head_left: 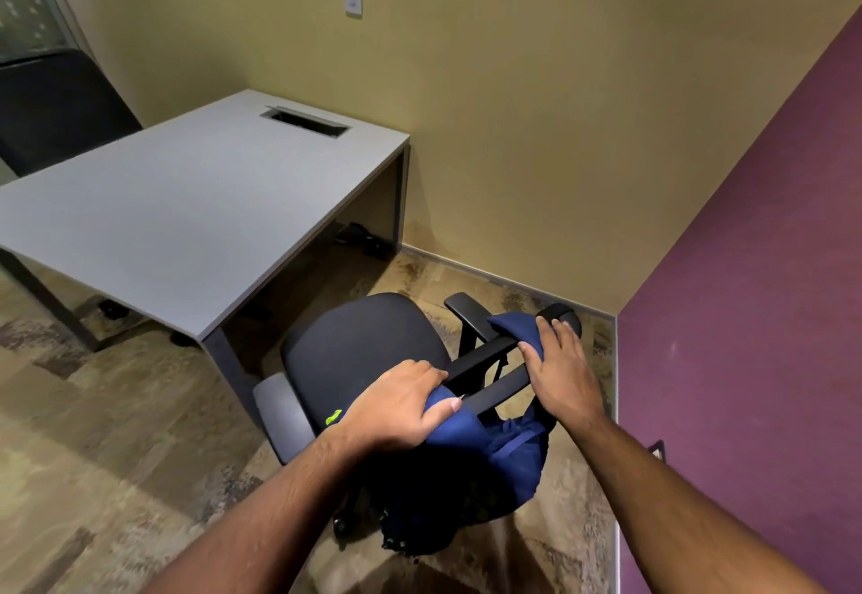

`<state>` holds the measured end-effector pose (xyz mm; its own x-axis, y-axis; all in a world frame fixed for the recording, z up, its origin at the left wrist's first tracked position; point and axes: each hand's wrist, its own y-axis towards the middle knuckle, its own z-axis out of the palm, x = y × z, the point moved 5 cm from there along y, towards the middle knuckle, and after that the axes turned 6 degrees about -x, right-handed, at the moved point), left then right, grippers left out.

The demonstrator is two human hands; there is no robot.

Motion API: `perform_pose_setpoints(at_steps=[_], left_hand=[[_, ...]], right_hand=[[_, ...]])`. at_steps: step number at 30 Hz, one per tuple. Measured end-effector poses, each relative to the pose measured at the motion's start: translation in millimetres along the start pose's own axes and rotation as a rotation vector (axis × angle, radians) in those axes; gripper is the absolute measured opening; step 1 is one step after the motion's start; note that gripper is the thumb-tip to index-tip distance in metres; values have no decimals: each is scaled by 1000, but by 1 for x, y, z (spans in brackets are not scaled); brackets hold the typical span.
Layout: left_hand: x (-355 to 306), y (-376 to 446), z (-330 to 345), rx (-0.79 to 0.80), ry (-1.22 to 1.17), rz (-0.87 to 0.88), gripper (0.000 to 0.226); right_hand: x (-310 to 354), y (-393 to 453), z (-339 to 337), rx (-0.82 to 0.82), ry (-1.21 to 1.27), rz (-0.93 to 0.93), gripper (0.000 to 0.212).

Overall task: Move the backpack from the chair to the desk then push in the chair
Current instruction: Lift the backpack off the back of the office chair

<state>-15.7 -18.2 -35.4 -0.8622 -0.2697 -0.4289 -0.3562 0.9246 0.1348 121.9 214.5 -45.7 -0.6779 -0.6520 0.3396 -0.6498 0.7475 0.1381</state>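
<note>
A blue backpack (503,458) hangs over the top of the backrest of a black office chair (359,351), its body dropping down behind the backrest. My left hand (396,407) is closed on the backpack's left strap at the backrest top. On the other blue strap near the chair's right armrest lies my right hand (559,360), its fingers curled over the fabric. The grey desk (177,211) stands to the left and beyond the chair, its top bare. The chair sits pulled away from the desk edge.
A purple wall (746,313) runs close on the right, a tan wall (513,103) stands behind. A second dark chair (56,103) stands past the desk at far left. The desk has a cable slot (305,122). Cables lie under the desk (364,239).
</note>
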Motion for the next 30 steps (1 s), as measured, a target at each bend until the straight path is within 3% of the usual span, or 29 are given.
perform_pose_setpoints(at_steps=[9,19,23,30], left_hand=[[16,-5,-1,-20,-29,17,75],[11,-18,-16,-154,154,16,43],[6,-30,-28,-262,207,-15,33],[-12,-52,-36,-422,348,-103,23]], right_hand=[[7,-5,-2,-66,-63,14,64],[17,-1,-21,-152,-90,-92,60],[19,2,-24,-79,-52,-96,59],[25,19,-38,14,-251,-242,55]])
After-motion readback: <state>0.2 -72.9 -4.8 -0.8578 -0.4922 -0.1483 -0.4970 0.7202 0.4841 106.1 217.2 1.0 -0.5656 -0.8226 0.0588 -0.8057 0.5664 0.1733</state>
